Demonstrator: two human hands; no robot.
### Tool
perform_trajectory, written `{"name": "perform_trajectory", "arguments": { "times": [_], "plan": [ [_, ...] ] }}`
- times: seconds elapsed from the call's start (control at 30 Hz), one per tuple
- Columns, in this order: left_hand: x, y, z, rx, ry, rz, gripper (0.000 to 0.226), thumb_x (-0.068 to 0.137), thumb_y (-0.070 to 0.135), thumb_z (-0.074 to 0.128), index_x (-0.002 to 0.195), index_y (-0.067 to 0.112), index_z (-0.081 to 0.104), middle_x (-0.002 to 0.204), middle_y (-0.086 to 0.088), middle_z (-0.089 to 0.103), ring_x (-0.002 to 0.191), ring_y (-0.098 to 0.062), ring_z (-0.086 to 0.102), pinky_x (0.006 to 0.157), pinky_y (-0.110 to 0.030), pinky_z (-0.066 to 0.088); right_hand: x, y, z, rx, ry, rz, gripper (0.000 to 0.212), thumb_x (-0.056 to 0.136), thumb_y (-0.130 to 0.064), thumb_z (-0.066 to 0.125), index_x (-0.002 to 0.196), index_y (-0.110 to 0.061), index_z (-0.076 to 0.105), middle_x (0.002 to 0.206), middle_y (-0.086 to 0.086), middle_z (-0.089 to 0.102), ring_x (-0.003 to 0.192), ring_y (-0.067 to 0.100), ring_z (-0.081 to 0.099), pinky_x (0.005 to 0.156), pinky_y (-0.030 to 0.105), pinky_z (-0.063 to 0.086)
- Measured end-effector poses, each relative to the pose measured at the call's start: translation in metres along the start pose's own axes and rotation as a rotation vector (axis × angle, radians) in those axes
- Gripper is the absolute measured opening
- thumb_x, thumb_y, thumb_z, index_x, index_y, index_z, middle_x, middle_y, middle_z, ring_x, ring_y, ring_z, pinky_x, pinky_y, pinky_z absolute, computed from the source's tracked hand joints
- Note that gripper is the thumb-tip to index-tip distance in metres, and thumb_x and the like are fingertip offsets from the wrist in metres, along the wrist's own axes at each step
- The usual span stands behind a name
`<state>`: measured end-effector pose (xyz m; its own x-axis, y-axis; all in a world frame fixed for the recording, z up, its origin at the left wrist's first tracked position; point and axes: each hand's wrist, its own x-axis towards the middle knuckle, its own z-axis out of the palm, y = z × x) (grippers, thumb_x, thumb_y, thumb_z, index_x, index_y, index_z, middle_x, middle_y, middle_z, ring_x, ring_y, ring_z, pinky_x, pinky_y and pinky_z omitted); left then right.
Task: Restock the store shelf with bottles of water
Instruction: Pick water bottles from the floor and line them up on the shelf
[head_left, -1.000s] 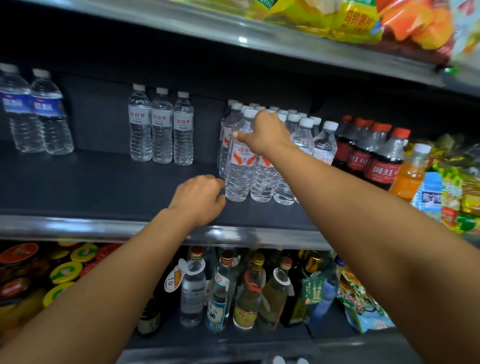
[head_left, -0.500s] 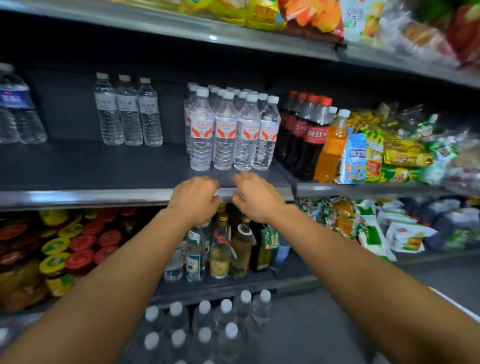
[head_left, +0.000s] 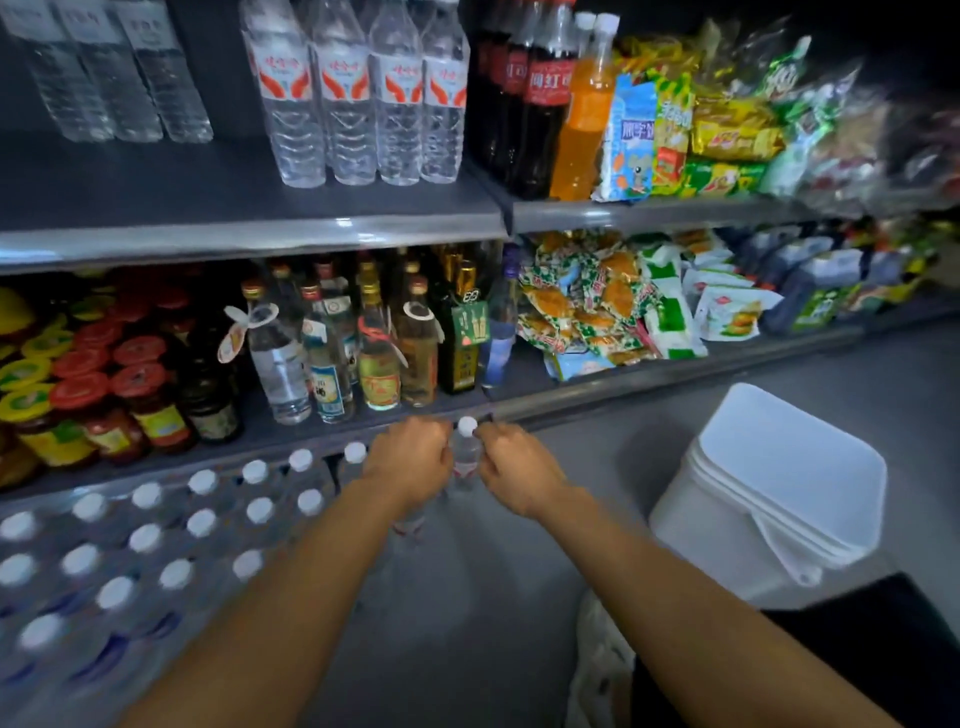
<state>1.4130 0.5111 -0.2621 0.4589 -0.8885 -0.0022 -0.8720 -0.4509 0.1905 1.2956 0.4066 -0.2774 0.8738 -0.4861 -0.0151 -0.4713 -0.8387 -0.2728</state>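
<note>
head view, looking down past two bare forearms: the left hand (head_left: 410, 460) and the right hand (head_left: 519, 467) hang low in front of the bottom shelf, close together, with one water bottle (head_left: 466, 457) standing upright between them. the left hand's fingers curl in toward that bottle and another bottle (head_left: 410, 525) shows just beneath it (whether it grips either one i cannot tell, the fingers are turned away). the right hand's fingertips pinch in at the bottle's neck just under the white cap, though the contact is too small to be sure of.

to the left of the hands, a pack of water bottles (head_left: 156, 545) sits on the floor, white caps in rows. above it runs the lower shelf (head_left: 649, 387) with sauce jars (head_left: 104, 395), liquor bottles (head_left: 363, 353) and snack bags (head_left: 587, 306). higher up, the upper shelf (head_left: 249, 239) carries four orange-labelled water bottles (head_left: 363, 98) in a front row, three plainer clear bottles (head_left: 114, 78) well apart to their left, and cola bottles (head_left: 524, 98) and an orange drink (head_left: 582, 119) just beside on the right. a white lidded bucket (head_left: 769, 488) stands on the floor to the right.
</note>
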Motion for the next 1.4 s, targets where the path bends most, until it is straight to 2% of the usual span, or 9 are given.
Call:
{"name": "perform_trajectory", "arguments": {
  "times": [0.07, 0.33, 0.57, 0.7, 0.77, 0.9, 1.17, 1.3, 1.4],
  "plan": [
    [-0.006, 0.005, 0.029, -0.024, -0.066, -0.009, 0.023, 0.091, 0.023, 0.046, 0.104, 0.010, 0.060, 0.108, -0.014, 0.061, 0.098, -0.033, 0.059, 0.073, -0.037, 0.046, -0.014, 0.011, 0.022, 0.032, -0.046, 0.048, 0.042, 0.094, -0.014, 0.045, 0.134, -0.001, 0.044, 0.129, 0.022, 0.052, 0.119, 0.038, 0.048, 0.093, 0.042, 0.041],
    [-0.037, 0.009, 0.135, -0.164, -0.231, -0.067, 0.028, 0.090, 0.022, 0.048, 0.111, 0.011, 0.063, 0.116, -0.011, 0.063, 0.106, -0.028, 0.060, 0.089, -0.037, 0.049, -0.029, 0.036, 0.104, 0.137, -0.166, 0.149, 0.036, 0.092, -0.013, 0.048, 0.127, -0.001, 0.050, 0.129, 0.019, 0.054, 0.119, 0.035, 0.050, 0.096, 0.038, 0.040],
    [-0.056, -0.017, 0.183, -0.182, -0.318, -0.186, 0.034, 0.091, 0.024, 0.049, 0.119, 0.012, 0.062, 0.123, -0.012, 0.062, 0.112, -0.029, 0.059, 0.094, -0.038, 0.048, 0.011, 0.023, 0.148, 0.204, -0.233, 0.055, 0.042, 0.088, -0.012, 0.053, 0.128, -0.001, 0.050, 0.128, 0.022, 0.054, 0.115, 0.038, 0.053, 0.092, 0.045, 0.046],
    [-0.066, -0.032, 0.202, -0.215, -0.358, -0.236, 0.029, 0.088, 0.022, 0.049, 0.110, 0.009, 0.063, 0.116, -0.015, 0.063, 0.107, -0.032, 0.060, 0.090, -0.041, 0.050, 0.041, 0.013, 0.162, 0.269, -0.202, 0.000, 0.059, 0.087, -0.012, 0.060, 0.141, -0.006, 0.038, 0.137, 0.022, 0.048, 0.121, 0.038, 0.048, 0.096, 0.047, 0.044],
    [-0.071, -0.035, 0.210, -0.215, -0.372, -0.242, 0.023, 0.088, 0.022, 0.049, 0.102, 0.009, 0.062, 0.112, -0.015, 0.063, 0.103, -0.032, 0.060, 0.087, -0.041, 0.050, 0.057, 0.010, 0.168, 0.295, -0.210, -0.024, 0.064, 0.084, -0.012, 0.064, 0.142, -0.006, 0.037, 0.142, 0.019, 0.043, 0.126, 0.036, 0.045, 0.100, 0.046, 0.041],
    [-0.074, -0.037, 0.218, -0.201, -0.371, -0.239, 0.025, 0.089, 0.021, 0.048, 0.106, 0.009, 0.062, 0.114, -0.014, 0.061, 0.104, -0.032, 0.059, 0.085, -0.038, 0.048, 0.083, 0.008, 0.179, 0.319, -0.233, -0.045, 0.074, 0.077, -0.019, 0.074, 0.142, -0.011, 0.039, 0.141, 0.014, 0.044, 0.129, 0.031, 0.043, 0.106, 0.039, 0.037],
    [-0.080, -0.042, 0.225, -0.228, -0.397, -0.262, 0.021, 0.089, 0.020, 0.047, 0.101, 0.007, 0.060, 0.112, -0.015, 0.060, 0.103, -0.033, 0.058, 0.082, -0.038, 0.047, 0.087, 0.014, 0.190, 0.334, -0.213, -0.070, 0.077, 0.065, -0.035, 0.085, 0.130, -0.012, 0.050, 0.129, 0.009, 0.049, 0.118, 0.025, 0.049, 0.097, 0.029, 0.038],
    [-0.085, -0.041, 0.220, -0.235, -0.394, -0.281, 0.028, 0.090, 0.021, 0.047, 0.111, 0.011, 0.061, 0.119, -0.012, 0.059, 0.109, -0.032, 0.058, 0.087, -0.038, 0.048, 0.072, 0.010, 0.188, 0.332, -0.189, -0.044, 0.071, 0.063, -0.042, 0.083, 0.121, -0.012, 0.058, 0.121, 0.010, 0.060, 0.112, 0.025, 0.056, 0.094, 0.035, 0.046],
    [-0.086, -0.040, 0.206, -0.225, -0.354, -0.265, 0.022, 0.090, 0.020, 0.047, 0.104, 0.009, 0.061, 0.115, -0.014, 0.060, 0.107, -0.032, 0.058, 0.085, -0.038, 0.048, 0.059, 0.014, 0.180, 0.374, -0.170, 0.002, 0.068, 0.053, -0.049, 0.077, 0.112, -0.019, 0.062, 0.114, 0.003, 0.065, 0.104, 0.022, 0.062, 0.085, 0.039, 0.053]
  ]
}}
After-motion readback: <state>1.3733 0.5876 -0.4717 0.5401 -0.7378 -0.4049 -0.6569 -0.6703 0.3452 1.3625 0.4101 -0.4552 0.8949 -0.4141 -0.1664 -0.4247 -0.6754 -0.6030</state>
